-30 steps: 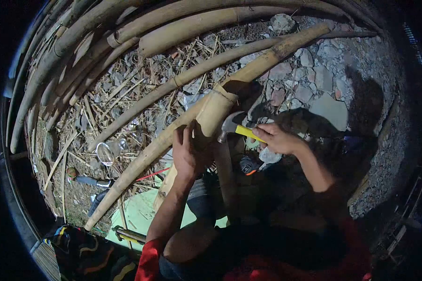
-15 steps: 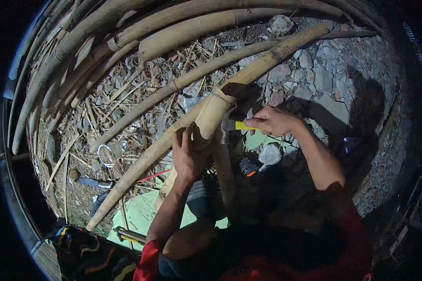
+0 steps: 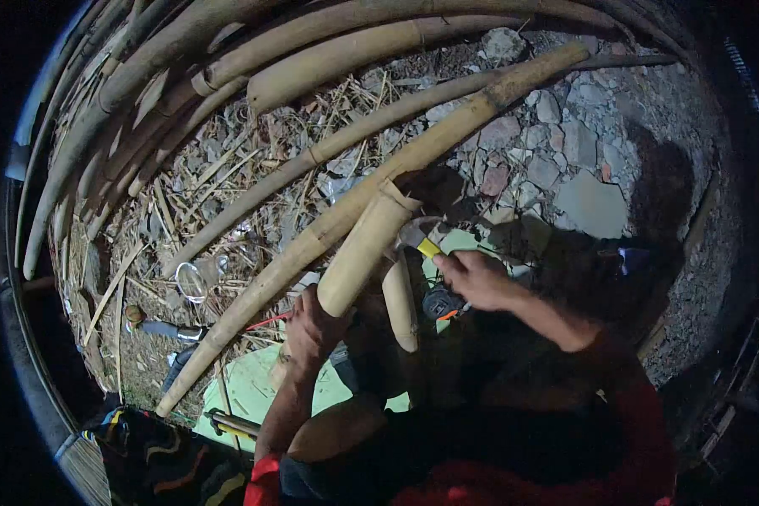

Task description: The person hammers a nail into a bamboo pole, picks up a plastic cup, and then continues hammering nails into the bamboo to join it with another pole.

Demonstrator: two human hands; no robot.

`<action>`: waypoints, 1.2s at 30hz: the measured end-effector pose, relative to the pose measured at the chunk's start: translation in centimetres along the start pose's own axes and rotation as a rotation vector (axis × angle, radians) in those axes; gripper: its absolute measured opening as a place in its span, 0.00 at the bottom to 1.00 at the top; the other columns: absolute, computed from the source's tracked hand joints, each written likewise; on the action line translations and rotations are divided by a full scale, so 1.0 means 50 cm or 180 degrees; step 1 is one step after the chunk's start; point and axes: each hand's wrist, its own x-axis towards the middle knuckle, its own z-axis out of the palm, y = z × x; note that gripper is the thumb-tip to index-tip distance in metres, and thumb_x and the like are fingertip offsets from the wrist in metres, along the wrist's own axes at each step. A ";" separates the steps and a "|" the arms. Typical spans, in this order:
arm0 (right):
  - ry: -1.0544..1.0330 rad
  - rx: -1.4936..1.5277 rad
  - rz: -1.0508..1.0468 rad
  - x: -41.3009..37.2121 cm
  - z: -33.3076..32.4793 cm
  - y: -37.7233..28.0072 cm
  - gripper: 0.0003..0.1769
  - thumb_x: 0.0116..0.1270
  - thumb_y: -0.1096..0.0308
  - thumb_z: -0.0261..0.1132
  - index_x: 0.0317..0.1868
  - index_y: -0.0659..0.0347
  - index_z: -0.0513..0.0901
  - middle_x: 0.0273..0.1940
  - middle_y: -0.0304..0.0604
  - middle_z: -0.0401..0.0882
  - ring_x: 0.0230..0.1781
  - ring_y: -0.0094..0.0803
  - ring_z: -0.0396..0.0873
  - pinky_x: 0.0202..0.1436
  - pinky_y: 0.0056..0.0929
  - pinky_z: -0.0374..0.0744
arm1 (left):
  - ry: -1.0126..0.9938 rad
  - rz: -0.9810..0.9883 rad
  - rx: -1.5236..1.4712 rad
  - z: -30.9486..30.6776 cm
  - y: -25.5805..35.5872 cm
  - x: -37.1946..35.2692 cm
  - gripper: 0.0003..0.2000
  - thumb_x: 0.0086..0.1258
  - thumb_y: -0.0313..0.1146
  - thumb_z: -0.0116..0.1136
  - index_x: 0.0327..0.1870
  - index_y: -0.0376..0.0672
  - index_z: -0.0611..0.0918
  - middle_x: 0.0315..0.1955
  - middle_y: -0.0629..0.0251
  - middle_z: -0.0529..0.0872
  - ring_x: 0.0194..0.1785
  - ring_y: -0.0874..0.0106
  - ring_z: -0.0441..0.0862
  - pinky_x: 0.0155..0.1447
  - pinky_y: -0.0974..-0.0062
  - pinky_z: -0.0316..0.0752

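Observation:
My left hand [image 3: 312, 327] is wrapped around the lower end of a short, thick bamboo piece [image 3: 364, 249], which slants up to the right. Its upper end lies against a long bamboo pole [image 3: 308, 239] in this view. In my right hand [image 3: 479, 280] is a hammer [image 3: 430, 246] with a yellow handle. The hammer head is right at the right side of the short piece, near its upper end. Below it, a narrower bamboo length [image 3: 400, 305] points down towards my legs. A tape measure [image 3: 440, 302] lies just below my right hand.
Several bamboo poles [image 3: 346, 74] are piled along the back and left. Stone rubble [image 3: 548, 139] and dry bamboo scraps cover the ground. A clear cup [image 3: 196, 281] lies at left, above a dark-handled tool [image 3: 167, 328]. A pale green sheet [image 3: 257, 384] spreads near my legs.
My left hand has slid down and left to the bamboo piece's lower end. My right hand has dropped lower, so the hammer handle now slopes down to the right.

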 end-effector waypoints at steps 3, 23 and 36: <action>0.0235 -0.0364 0.0263 -0.006 0.008 -0.042 0.31 0.84 0.43 0.55 0.37 0.65 0.82 0.26 0.49 0.80 0.28 0.43 0.81 0.34 0.44 0.77 | -0.0035 -0.0061 -0.0005 -0.011 0.023 0.011 0.35 0.56 0.52 0.80 0.59 0.42 0.76 0.43 0.47 0.86 0.46 0.43 0.87 0.45 0.48 0.85; 0.0696 -0.0179 0.0720 -0.007 0.027 -0.039 0.28 0.83 0.43 0.56 0.44 0.64 0.80 0.30 0.57 0.83 0.30 0.53 0.85 0.37 0.50 0.79 | 0.0310 -0.0056 -0.0272 -0.004 0.039 0.039 0.40 0.54 0.57 0.81 0.60 0.40 0.76 0.43 0.44 0.86 0.44 0.39 0.87 0.45 0.45 0.83; 0.0639 -0.0878 -0.0766 -0.093 -0.029 -0.033 0.24 0.78 0.46 0.67 0.35 0.61 0.79 0.18 0.49 0.74 0.14 0.46 0.75 0.20 0.45 0.71 | 0.0193 0.2737 -0.0399 -0.168 0.229 0.202 0.21 0.60 0.31 0.69 0.57 0.50 0.87 0.49 0.60 0.86 0.54 0.55 0.85 0.59 0.58 0.80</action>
